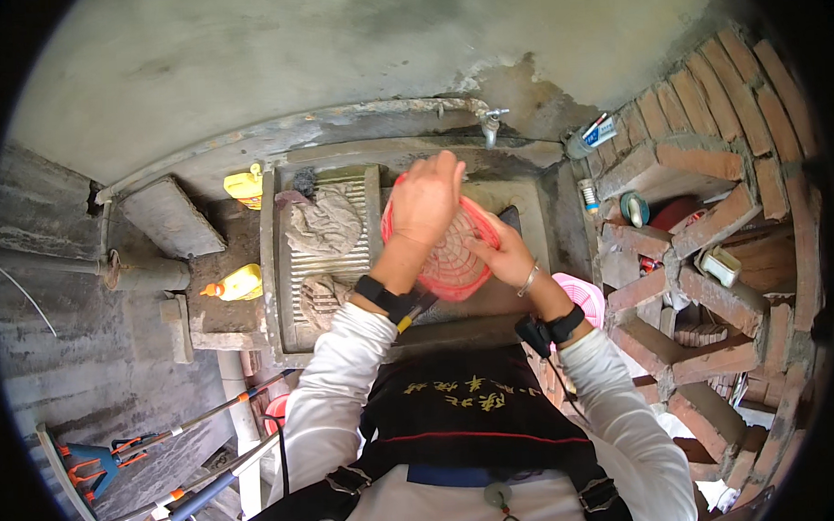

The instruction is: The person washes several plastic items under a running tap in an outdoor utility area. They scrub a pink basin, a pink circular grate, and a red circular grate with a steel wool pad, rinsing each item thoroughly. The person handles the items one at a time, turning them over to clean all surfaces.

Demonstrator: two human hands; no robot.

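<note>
Over the basin of a concrete sink point(525, 195), a red plastic mesh basket point(451, 259) is tilted between my hands. My left hand point(425, 198) lies across its upper left side; whether its fingers grip the rim is hard to see. With thumb inside and fingers behind, my right hand point(503, 254) grips the basket's right rim. Left of the basin, a grey crumpled cloth point(322, 219) and a patterned cloth point(322, 298) lie on the ribbed washboard point(365, 262). A metal tap point(490, 127) is above the basin. The basket's contents, if any, cannot be made out.
Two yellow bottles point(243, 187) point(242, 282) stand on the ledge left of the sink. A pink plastic basket point(580, 296) is below my right forearm. Brick shelving point(712, 222) holding small items rises at the right. Long-handled mops point(188, 427) lean at the lower left.
</note>
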